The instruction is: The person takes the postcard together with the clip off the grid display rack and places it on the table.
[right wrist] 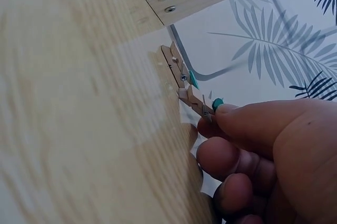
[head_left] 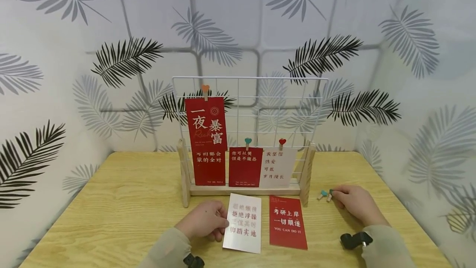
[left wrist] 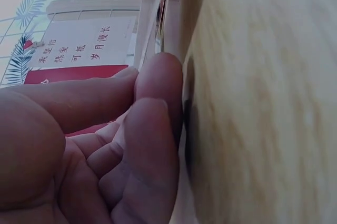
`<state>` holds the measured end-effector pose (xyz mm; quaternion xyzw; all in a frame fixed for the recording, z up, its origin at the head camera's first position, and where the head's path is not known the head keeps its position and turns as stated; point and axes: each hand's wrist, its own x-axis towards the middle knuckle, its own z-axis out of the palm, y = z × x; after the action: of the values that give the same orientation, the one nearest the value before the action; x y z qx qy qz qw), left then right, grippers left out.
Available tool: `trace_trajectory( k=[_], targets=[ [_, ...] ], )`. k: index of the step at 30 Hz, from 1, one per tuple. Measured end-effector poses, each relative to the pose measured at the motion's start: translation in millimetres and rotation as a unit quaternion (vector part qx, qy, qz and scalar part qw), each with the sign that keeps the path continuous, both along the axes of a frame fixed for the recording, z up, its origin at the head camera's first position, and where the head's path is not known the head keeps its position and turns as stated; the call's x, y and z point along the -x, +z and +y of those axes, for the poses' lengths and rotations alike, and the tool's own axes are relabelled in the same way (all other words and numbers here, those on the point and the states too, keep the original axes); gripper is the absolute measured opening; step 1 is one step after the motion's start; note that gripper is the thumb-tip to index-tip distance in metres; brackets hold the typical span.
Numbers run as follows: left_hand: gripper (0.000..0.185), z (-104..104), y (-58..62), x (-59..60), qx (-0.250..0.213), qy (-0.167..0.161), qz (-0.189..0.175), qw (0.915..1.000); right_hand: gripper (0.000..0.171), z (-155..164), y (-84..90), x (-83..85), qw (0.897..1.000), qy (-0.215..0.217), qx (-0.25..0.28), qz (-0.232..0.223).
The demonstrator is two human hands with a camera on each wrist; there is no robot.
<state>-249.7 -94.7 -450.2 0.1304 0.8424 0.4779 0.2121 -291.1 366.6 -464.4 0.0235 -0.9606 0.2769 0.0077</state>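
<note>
My left hand (head_left: 221, 223) lies on the wooden table (head_left: 122, 202), its curled fingers gripping the left edge of a white card (head_left: 243, 224) with Chinese writing. The left wrist view shows those fingertips (left wrist: 158, 81) pressed down at the card's edge. A red card (head_left: 287, 222) lies flat just to the right of the white one. At the right, my right hand (head_left: 334, 196) pinches a small wooden clip with a teal heart (head_left: 329, 195) between thumb and fingers (right wrist: 231, 113); it is the held clip (right wrist: 200, 105) in the right wrist view. A second small clip (head_left: 321, 195) (right wrist: 176, 63) lies on the table beside it.
A white wire grid stand (head_left: 290, 94) on a wooden base (head_left: 245, 189) stands behind the cards. Three cards hang on it from heart clips: a tall red one (head_left: 206, 139), a small red one (head_left: 245, 166) and a white one (head_left: 277, 168). Leaf-patterned walls enclose the table.
</note>
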Motion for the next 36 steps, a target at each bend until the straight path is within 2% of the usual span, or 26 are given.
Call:
trace_trajectory(
  k=[7,17,30,36],
  targets=[
    [0.008,-0.2,-0.5,-0.5,0.008,0.013,-0.016,0.9998,0.024,0.2,-3.3,2.5,1.000,-0.001,-0.009,0.000],
    [0.008,2.2,-0.1,1.8,0.017,0.017,-0.019,0.9995,0.028,1.5,2.4,1.0,1.000,0.001,-0.017,0.003],
    [0.007,1.9,0.3,-0.4,0.021,0.016,-0.018,0.9995,0.028,1.4,-5.2,2.9,1.000,-0.007,-0.014,0.003],
    [0.006,2.8,3.5,0.5,0.024,0.015,-0.021,0.9994,0.029,0.2,-2.0,2.2,1.000,-0.007,-0.019,0.007]
  ],
)
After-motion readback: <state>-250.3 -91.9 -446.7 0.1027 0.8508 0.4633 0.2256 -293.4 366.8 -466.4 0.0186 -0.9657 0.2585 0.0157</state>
